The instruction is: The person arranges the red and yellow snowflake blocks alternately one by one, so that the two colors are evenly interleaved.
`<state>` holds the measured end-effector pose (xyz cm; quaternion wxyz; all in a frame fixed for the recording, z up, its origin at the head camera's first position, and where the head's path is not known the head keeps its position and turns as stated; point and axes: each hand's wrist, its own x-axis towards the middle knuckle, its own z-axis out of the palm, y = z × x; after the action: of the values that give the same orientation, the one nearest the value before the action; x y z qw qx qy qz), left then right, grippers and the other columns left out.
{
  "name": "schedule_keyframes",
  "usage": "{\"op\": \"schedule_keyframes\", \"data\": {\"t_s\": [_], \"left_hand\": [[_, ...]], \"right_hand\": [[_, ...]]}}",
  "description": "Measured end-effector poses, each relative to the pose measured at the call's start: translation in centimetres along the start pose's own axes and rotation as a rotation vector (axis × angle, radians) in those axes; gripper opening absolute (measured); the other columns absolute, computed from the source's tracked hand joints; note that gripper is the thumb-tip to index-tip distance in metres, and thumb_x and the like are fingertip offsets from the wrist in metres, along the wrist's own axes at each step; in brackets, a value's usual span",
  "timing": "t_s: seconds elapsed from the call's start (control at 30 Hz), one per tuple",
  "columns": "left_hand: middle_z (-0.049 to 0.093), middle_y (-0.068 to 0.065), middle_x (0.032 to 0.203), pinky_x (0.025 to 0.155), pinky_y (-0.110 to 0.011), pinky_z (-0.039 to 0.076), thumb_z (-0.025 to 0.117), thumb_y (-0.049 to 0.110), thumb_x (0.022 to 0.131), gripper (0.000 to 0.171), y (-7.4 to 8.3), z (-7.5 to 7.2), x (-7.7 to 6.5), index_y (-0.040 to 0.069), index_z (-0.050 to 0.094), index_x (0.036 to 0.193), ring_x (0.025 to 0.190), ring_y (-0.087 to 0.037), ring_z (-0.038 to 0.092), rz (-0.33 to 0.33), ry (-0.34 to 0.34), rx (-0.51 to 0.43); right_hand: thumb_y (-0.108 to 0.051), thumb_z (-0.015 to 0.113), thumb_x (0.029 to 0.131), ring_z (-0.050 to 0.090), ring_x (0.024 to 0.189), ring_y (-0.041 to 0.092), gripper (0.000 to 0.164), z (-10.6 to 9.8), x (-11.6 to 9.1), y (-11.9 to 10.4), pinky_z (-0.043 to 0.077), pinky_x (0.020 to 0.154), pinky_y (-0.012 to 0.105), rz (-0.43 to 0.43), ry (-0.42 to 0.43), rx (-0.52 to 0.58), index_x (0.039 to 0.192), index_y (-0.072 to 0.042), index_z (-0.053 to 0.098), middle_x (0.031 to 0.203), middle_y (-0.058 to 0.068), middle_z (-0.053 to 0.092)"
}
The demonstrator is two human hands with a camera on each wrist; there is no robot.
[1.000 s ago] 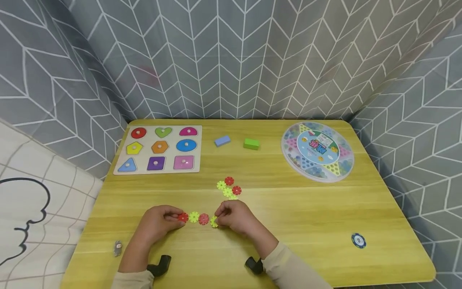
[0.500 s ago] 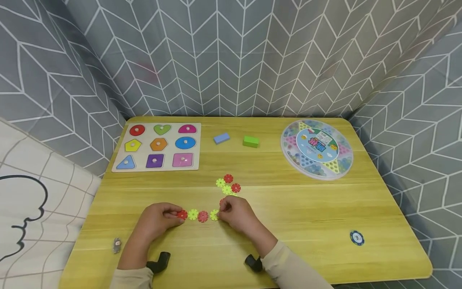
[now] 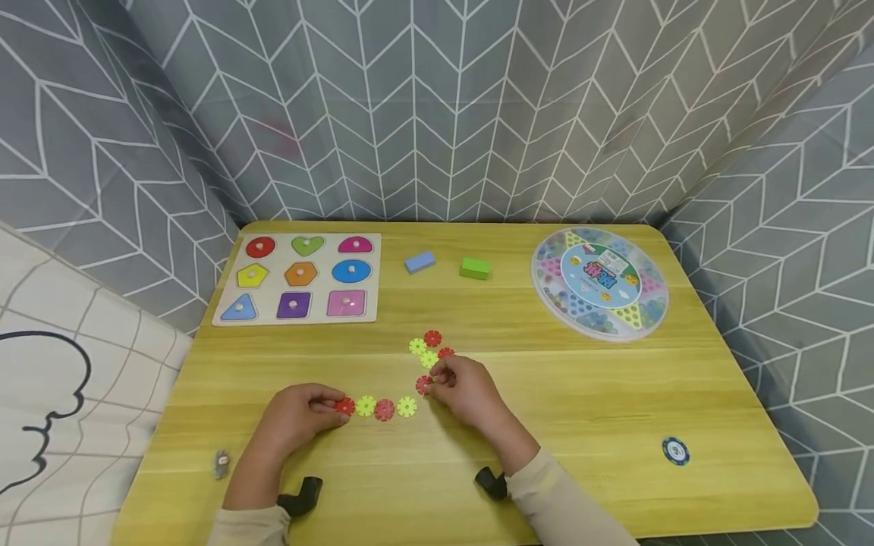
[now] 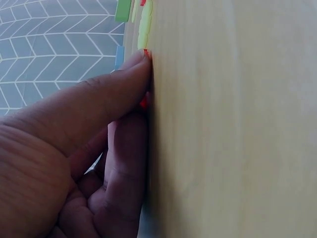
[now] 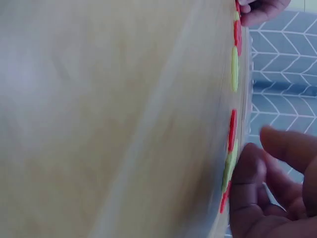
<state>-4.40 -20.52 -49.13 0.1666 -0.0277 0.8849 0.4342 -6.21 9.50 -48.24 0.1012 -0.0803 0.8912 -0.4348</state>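
In the head view, my left hand [image 3: 300,417] pinches a red notched plastic disc [image 3: 345,407] at the left end of a row on the table. To its right lie a yellow disc [image 3: 365,406], a pinkish-red disc [image 3: 385,410] and another yellow disc [image 3: 407,407]. My right hand [image 3: 467,390] is over a looser group of red and yellow discs, its fingertips beside a red disc [image 3: 422,385]. Thumb and fingers stand apart in the right wrist view, near a yellow disc [image 5: 230,166]. The hand hides part of that group.
A wooden peg puzzle board [image 3: 321,307] lies at the back left. Blue [image 3: 419,262] and green blocks [image 3: 474,268] sit behind the discs. At the back right is a round game box [image 3: 601,282]. A poker chip [image 3: 676,451] lies right, a small grey figure [image 3: 221,463] left.
My right hand has let go of the yellow disc at the row's right end and moved right and slightly away from me, toward the loose group. The left hand keeps its pinch.
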Motion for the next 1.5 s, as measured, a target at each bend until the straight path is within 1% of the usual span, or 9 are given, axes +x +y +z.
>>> {"op": "schedule_keyframes", "data": {"t_s": [0.17, 0.27, 0.4, 0.57, 0.7, 1.0, 1.23, 1.33, 1.5], "left_hand": [[0.072, 0.002, 0.089, 0.076, -0.034, 0.054, 0.092, 0.02, 0.081, 0.033, -0.1, 0.2, -0.3, 0.007, 0.079, 0.108, 0.082, -0.014, 0.068, -0.019, -0.011, -0.011], [0.072, 0.002, 0.089, 0.075, -0.034, 0.055, 0.092, 0.019, 0.08, 0.033, -0.1, 0.3, -0.4, 0.006, 0.079, 0.108, 0.082, -0.014, 0.068, -0.005, -0.011, -0.015], [0.073, 0.003, 0.089, 0.075, -0.033, 0.055, 0.092, 0.019, 0.08, 0.032, -0.2, 0.4, -0.5, 0.007, 0.079, 0.107, 0.082, -0.014, 0.068, -0.004, -0.008, -0.011], [0.073, 0.003, 0.089, 0.076, -0.033, 0.055, 0.092, 0.018, 0.08, 0.031, -0.1, 0.4, -0.6, 0.007, 0.08, 0.107, 0.082, -0.013, 0.069, -0.008, -0.003, -0.007], [0.073, 0.003, 0.09, 0.076, -0.034, 0.055, 0.092, 0.019, 0.08, 0.033, -0.1, 0.4, -0.5, 0.006, 0.079, 0.108, 0.082, -0.014, 0.069, 0.002, -0.003, -0.01], [0.072, 0.002, 0.09, 0.073, -0.032, 0.055, 0.092, 0.019, 0.08, 0.033, 0.2, 0.1, -0.2, 0.006, 0.079, 0.109, 0.082, -0.014, 0.068, 0.015, 0.005, -0.013], [0.072, 0.002, 0.09, 0.075, -0.033, 0.054, 0.092, 0.02, 0.08, 0.035, 0.4, -0.2, 0.0, 0.006, 0.079, 0.109, 0.082, -0.014, 0.068, 0.01, 0.006, -0.013], [0.072, 0.002, 0.091, 0.075, -0.034, 0.054, 0.092, 0.021, 0.08, 0.035, 0.5, -0.2, 0.0, 0.006, 0.079, 0.11, 0.082, -0.014, 0.068, 0.001, 0.001, -0.011], [0.072, 0.002, 0.09, 0.075, -0.034, 0.054, 0.092, 0.021, 0.08, 0.035, 0.3, -0.1, -0.1, 0.006, 0.079, 0.109, 0.082, -0.014, 0.067, -0.005, 0.005, -0.004]], "right_hand": [[-0.011, 0.08, 0.091, 0.056, 0.081, 0.013, 0.02, 0.2, -0.2, 0.3, 0.049, 0.075, 0.031, -0.093, -0.083, -0.177, 0.111, -0.007, 0.08, 0.089, -0.004, 0.065], [-0.014, 0.082, 0.09, 0.059, 0.083, 0.013, 0.014, 0.2, -0.6, 0.4, 0.05, 0.077, 0.033, -0.12, -0.071, -0.257, 0.103, -0.009, 0.082, 0.09, -0.004, 0.067], [-0.015, 0.086, 0.086, 0.057, 0.078, 0.015, 0.012, -0.3, -1.2, 0.5, 0.05, 0.073, 0.033, -0.088, -0.016, -0.318, 0.087, -0.009, 0.075, 0.084, -0.003, 0.06], [-0.016, 0.087, 0.086, 0.053, 0.072, 0.014, 0.02, -1.2, -1.3, 0.9, 0.05, 0.069, 0.032, -0.04, -0.003, -0.388, 0.093, -0.006, 0.07, 0.085, 0.0, 0.053], [-0.012, 0.085, 0.087, 0.054, 0.074, 0.015, 0.016, -1.8, -1.5, 1.3, 0.052, 0.07, 0.033, -0.034, 0.009, -0.442, 0.085, -0.006, 0.07, 0.082, 0.0, 0.052], [-0.009, 0.085, 0.087, 0.051, 0.071, 0.017, 0.025, -3.6, -0.8, 2.0, 0.048, 0.067, 0.036, 0.025, 0.069, -0.389, 0.091, -0.007, 0.061, 0.08, 0.001, 0.054], [-0.008, 0.085, 0.087, 0.053, 0.074, 0.019, 0.025, -4.7, -0.2, 2.7, 0.048, 0.07, 0.038, 0.061, 0.037, -0.33, 0.094, -0.008, 0.061, 0.083, 0.002, 0.056], [-0.005, 0.084, 0.086, 0.056, 0.078, 0.019, 0.02, -5.0, -0.2, 3.1, 0.05, 0.075, 0.038, 0.082, 0.055, -0.228, 0.095, -0.008, 0.067, 0.085, 0.001, 0.059], [-0.001, 0.08, 0.089, 0.062, 0.08, 0.015, 0.012, -4.8, -0.6, 3.6, 0.054, 0.075, 0.034, 0.167, 0.058, 0.042, 0.099, -0.006, 0.075, 0.089, 0.0, 0.066]]}}
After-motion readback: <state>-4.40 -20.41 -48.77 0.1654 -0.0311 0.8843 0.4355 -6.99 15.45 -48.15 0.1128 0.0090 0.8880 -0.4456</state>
